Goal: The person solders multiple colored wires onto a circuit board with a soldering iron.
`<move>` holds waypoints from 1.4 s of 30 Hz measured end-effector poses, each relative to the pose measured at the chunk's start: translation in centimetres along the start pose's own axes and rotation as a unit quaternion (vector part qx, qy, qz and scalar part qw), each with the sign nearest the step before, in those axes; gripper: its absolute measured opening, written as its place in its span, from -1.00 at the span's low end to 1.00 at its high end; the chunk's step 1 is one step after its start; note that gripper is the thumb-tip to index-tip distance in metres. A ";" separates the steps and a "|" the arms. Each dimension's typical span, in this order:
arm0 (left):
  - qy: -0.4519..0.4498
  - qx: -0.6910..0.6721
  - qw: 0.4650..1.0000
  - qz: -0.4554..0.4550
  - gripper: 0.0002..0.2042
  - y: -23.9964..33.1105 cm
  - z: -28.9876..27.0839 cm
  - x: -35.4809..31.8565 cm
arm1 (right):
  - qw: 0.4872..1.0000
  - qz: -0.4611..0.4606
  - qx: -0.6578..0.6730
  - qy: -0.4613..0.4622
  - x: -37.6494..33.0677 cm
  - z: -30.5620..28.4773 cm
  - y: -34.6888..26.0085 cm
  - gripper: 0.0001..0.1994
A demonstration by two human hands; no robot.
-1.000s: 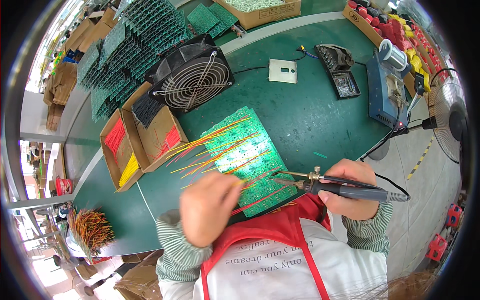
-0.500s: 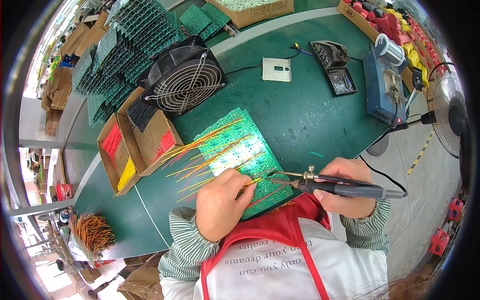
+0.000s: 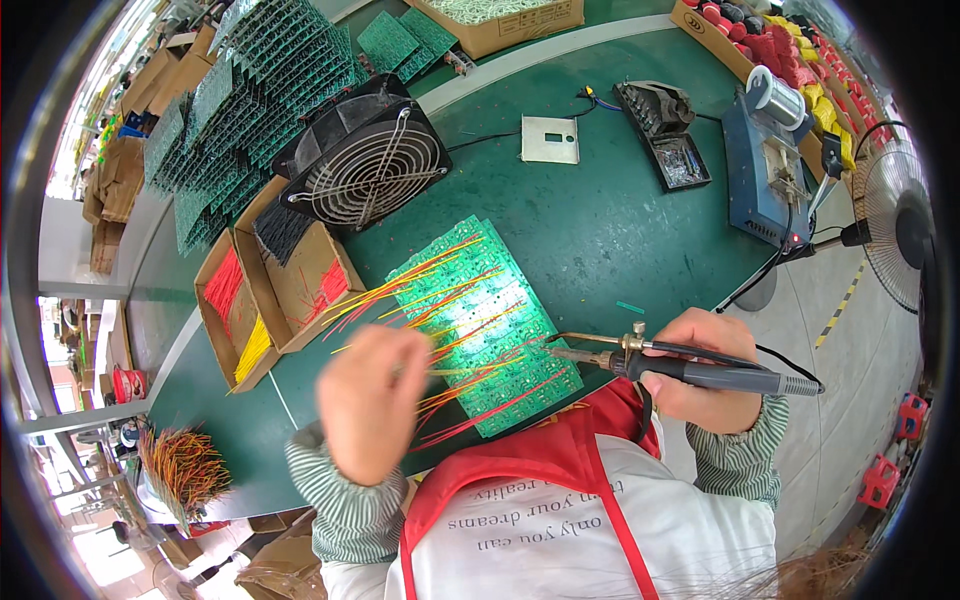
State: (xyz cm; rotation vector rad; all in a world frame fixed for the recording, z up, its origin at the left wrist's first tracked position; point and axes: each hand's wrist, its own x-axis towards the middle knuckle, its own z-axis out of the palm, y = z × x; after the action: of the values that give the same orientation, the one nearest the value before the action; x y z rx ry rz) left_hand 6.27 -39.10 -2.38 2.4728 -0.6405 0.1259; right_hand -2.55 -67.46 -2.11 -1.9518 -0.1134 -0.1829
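A green circuit board panel (image 3: 505, 262) lies on the bench in front of me, with several red and yellow wires (image 3: 395, 283) sticking out from it toward the left. My right hand (image 3: 712, 403) grips a soldering iron (image 3: 735, 378) with a thin feed tube along its top. The iron's tip is over the board's right edge; I cannot tell whether it touches. My left hand (image 3: 370, 400) is raised at the board's left side near the wire ends. Its fingers look curled but are smeared by motion, so anything in them is hidden.
Cardboard trays of red, yellow and black wires (image 3: 253, 350) stand left of the board, beside a black fan (image 3: 365, 165). Stacked boards (image 3: 290, 70) are behind. A blue soldering station (image 3: 755, 180) with a solder spool (image 3: 778, 100) stands at right, near a metal plate (image 3: 549, 139).
My left hand has lifted off the board and moved left, away from the iron's tip. The soldering iron has shifted slightly right in my right hand.
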 end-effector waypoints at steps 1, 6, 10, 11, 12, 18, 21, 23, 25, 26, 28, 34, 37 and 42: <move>0.044 0.036 0.998 -0.037 -0.94 0.3 -1.1 0.4 | 1.000 0.006 0.006 -0.005 0.0 -0.1 0.0 -0.82; -0.039 -0.035 0.998 0.045 -0.95 2.7 0.8 0.5 | 1.000 0.016 0.000 -0.003 -0.2 -0.6 -0.2 -0.82; -0.081 -0.067 0.992 0.075 -0.92 3.1 4.2 0.3 | 1.000 0.013 -0.011 -0.001 -0.3 -1.1 -0.2 -0.83; -0.086 -0.078 0.991 0.067 -0.91 3.2 4.4 0.4 | 1.000 0.014 -0.012 0.001 -0.4 -1.2 -0.1 -0.83; -0.091 -0.090 0.990 0.058 -0.91 3.2 4.6 0.4 | 1.000 0.014 -0.011 0.002 -0.5 -1.2 0.0 -0.83; -0.101 -0.097 0.989 0.044 -0.91 3.1 5.0 0.6 | 0.999 0.030 0.010 0.009 -0.5 -1.0 0.5 -0.83; -0.100 -0.093 0.990 0.039 -0.91 3.1 5.0 0.6 | 0.999 0.032 0.013 0.007 -0.4 -0.9 0.8 -0.83; -0.101 -0.093 0.990 0.037 -0.91 3.2 5.0 0.7 | 0.999 0.035 0.014 0.007 -0.4 -0.8 0.8 -0.83; -0.101 -0.092 0.990 0.036 -0.91 3.2 5.0 0.7 | 0.999 0.044 0.019 0.004 -0.3 -0.8 0.8 -0.83; -0.101 -0.091 0.990 0.038 -0.91 3.2 5.0 0.7 | 0.999 0.044 0.019 0.004 -0.3 -0.9 0.8 -0.83; -0.101 -0.091 0.990 0.040 -0.92 3.2 4.9 0.7 | 1.000 0.027 0.004 0.007 -0.3 -1.0 0.7 -0.83; -0.107 -0.093 0.989 0.039 -0.92 3.1 4.9 0.6 | 1.000 0.010 -0.004 0.009 -0.6 -1.3 0.4 -0.82; -0.103 -0.096 0.989 0.044 -0.92 3.0 4.9 0.4 | 1.000 0.013 -0.004 0.015 -0.7 -1.1 0.4 -0.82; -0.102 -0.099 0.989 0.047 -0.91 2.9 5.0 0.5 | 0.999 0.036 0.004 0.016 -0.6 -0.7 0.4 -0.83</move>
State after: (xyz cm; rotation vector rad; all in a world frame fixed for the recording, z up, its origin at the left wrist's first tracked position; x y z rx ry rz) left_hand 5.08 -44.14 -4.97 2.2819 -0.8162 -0.1511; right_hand -3.15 -68.23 -2.36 -1.9407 -0.0238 -0.1663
